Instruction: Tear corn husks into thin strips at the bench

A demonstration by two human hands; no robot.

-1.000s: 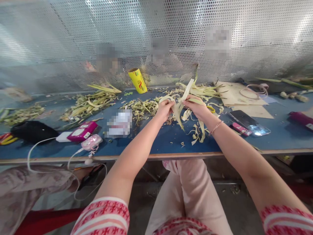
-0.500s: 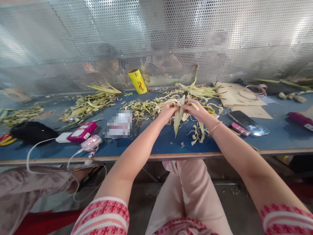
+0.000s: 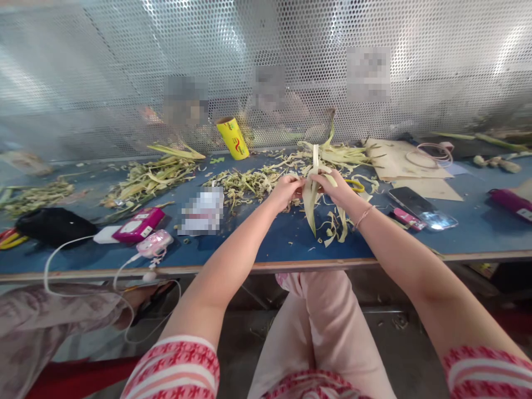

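Note:
Both of my hands meet over the blue table (image 3: 270, 244), pinching a pale green leaf strip (image 3: 310, 202) that hangs down between them. My left hand (image 3: 286, 190) is closed on the strip's left side. My right hand (image 3: 334, 187), with a thin bracelet at the wrist, is closed on its right side, and one narrow end sticks up above the fingers. Curled trimmings (image 3: 334, 227) lie on the table just under my right hand.
Heaps of leaf scraps (image 3: 149, 174) cover the back of the table before a perforated metal screen (image 3: 124, 66). A yellow roll (image 3: 233, 137), a pink power bank (image 3: 137, 224), a black pouch (image 3: 54, 224), phones (image 3: 419, 205) and cardboard (image 3: 399, 160) lie around. Another person's sleeve (image 3: 50, 321) is at lower left.
The long strip, first held up and slanted, has been drawn down and now hangs nearly straight. My hands have come closer together over the same spot.

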